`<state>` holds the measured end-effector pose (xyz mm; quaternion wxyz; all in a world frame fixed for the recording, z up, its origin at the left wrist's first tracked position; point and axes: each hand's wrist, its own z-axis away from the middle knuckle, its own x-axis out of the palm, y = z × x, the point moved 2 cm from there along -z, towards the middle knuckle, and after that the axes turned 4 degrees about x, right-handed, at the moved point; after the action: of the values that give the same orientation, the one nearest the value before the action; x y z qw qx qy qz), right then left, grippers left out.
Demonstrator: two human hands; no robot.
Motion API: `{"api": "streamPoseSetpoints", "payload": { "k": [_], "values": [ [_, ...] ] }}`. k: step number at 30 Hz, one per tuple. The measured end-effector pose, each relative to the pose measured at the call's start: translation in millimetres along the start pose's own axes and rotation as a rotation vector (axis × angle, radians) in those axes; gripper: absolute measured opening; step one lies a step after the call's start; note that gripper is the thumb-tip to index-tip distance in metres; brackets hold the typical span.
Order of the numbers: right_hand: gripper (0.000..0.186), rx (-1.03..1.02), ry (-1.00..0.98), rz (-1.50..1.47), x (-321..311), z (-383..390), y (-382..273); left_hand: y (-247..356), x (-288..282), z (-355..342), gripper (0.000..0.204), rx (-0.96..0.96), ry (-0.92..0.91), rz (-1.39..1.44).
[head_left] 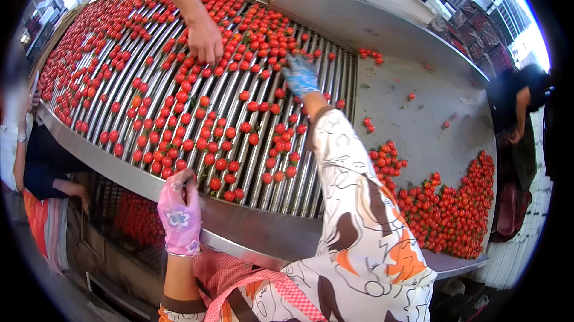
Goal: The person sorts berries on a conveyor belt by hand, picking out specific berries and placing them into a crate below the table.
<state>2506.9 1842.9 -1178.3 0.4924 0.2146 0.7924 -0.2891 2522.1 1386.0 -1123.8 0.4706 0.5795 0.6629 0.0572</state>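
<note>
Small red cherry tomatoes (173,120) lie scattered over a sloping bed of metal rollers (311,187). My right hand (301,76), in a blue and white glove, reaches across to the right part of the rollers, beside a cluster of tomatoes. It is smeared by motion, and its fingers cannot be made out. At the near metal rim (251,226) is my left hand (181,211) in a pink flowered glove. Its fingers are curled together close to the nearest tomatoes; whatever they hold, if anything, is hidden.
Another person's bare hand (205,40) touches tomatoes from the far side. A flat metal tray (394,107) adjoins the rollers at the right, with a heap of tomatoes (448,214) along its near edge. Below the rim at left stands a dark crate (134,217) holding tomatoes.
</note>
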Motion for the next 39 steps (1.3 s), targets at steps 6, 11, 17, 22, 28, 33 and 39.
{"api": "streamPoseSetpoints", "payload": {
  "k": [6, 11, 17, 22, 28, 33, 39],
  "values": [
    [0.065, 0.194, -0.004, -0.046, -2, 50, 106, 3, 9, 2, 0.012, 0.027, 0.029, -0.015],
    [0.07, 0.321, 0.103, 0.121, -13, 107, 148, 11, 17, 3, 0.012, 0.075, 0.014, -0.048],
    [0.067, -0.274, 0.017, -0.223, -18, 177, 19, 12, 17, 11, 0.012, -0.013, 0.072, 0.065],
    [0.064, -0.484, -0.191, -0.064, -24, 230, -14, 4, 17, 22, 0.018, -0.189, 0.191, 0.342],
    [0.067, -0.252, -0.288, 0.027, -32, 246, 87, 2, 12, 29, 0.022, -0.444, 0.475, 0.859],
    [0.065, -0.179, -0.22, -0.005, -58, 281, 152, -29, -4, 51, 0.028, -0.729, 0.742, 1.06],
    [0.05, -0.072, -0.211, 0.003, -94, 295, 171, -234, -56, 127, 0.024, -0.976, 1.023, 1.512]
  ]
}}
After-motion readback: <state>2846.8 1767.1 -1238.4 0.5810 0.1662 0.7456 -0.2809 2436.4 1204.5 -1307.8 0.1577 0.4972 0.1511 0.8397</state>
